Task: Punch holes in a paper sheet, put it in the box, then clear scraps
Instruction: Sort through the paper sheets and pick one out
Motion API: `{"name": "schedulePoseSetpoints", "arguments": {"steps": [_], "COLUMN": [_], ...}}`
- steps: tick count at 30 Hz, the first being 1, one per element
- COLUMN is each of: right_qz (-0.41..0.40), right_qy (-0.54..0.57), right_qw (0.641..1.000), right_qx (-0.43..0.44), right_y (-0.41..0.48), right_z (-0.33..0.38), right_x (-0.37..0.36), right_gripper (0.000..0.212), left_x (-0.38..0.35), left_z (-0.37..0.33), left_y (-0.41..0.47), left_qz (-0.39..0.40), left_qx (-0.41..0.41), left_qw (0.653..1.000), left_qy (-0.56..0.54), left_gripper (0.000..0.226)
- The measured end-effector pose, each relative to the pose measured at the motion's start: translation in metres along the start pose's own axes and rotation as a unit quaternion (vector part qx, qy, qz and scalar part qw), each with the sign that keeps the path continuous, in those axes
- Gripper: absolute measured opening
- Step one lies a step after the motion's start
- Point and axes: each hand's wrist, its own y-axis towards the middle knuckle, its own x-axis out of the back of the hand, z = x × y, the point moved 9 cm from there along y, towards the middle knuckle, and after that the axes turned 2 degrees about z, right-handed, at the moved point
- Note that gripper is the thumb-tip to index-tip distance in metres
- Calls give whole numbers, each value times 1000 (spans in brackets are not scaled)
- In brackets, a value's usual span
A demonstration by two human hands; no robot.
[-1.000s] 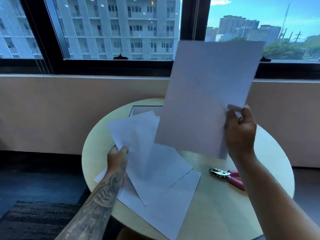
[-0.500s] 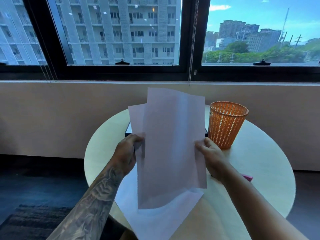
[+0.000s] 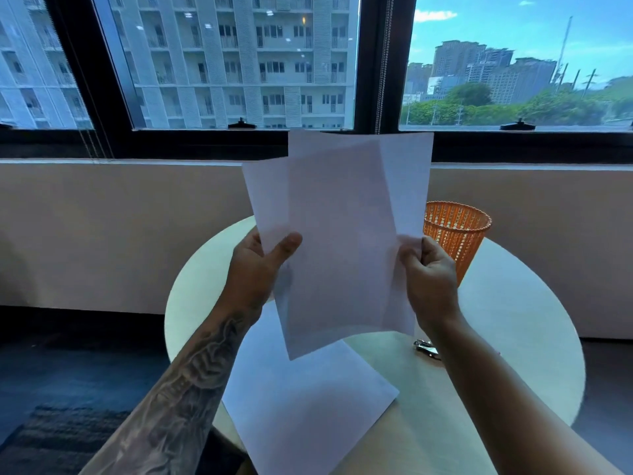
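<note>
You look to be near the start. Your left grip [image 3: 262, 269] and right grip [image 3: 430, 274] each pinch a side edge of the paper sheets [image 3: 342, 241], held upright in the air above the worktop [image 3: 520, 323]. No holes show in them. The punch [image 3: 426, 348] lies untouched on the worktop beside your right forearm, and a spare sheet [image 3: 301, 409] lies flat below. The box is out of sight. Punching, boxing and clearing scraps, perhaps into the basket [image 3: 457, 234], all seem left.
</note>
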Motion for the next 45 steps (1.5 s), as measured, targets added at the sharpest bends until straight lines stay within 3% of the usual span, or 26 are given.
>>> {"name": "schedulePoseSetpoints", "arguments": {"steps": [4,14,21,26,32,37,42,45], "right_qz": [2,41,49,61,56,70,79,93], "right_qy": [39,83,96,51,66,9,-25,-45], "right_qw": [999,994,993,994,996,993,993,992], "right_qx": [11,-57,-45,-78,-34,-90,-81,-70], "right_y": [1,-25,-12,-18,-11,-25,-19,-13], "right_z": [13,-26,-10,-35,-18,-56,-49,-43], "right_x": [-4,-14,-20,-25,-29,-24,-33,-41], "right_gripper": [15,21,27,30,29,34,41,32], "left_x": [8,15,4,0,0,8,6,17], "left_z": [-8,31,15,36,25,57,57,54], "left_y": [6,-10,0,-8,-3,-16,-9,-4], "left_qz": [-32,-29,-27,-23,-43,-34,-18,-37], "left_qx": [-23,12,-6,20,5,46,43,40], "left_qw": [999,999,999,998,999,998,998,998], "left_qy": [15,26,30,53,9,34,42,40], "left_gripper": [16,23,20,19,16,15,12,9]}}
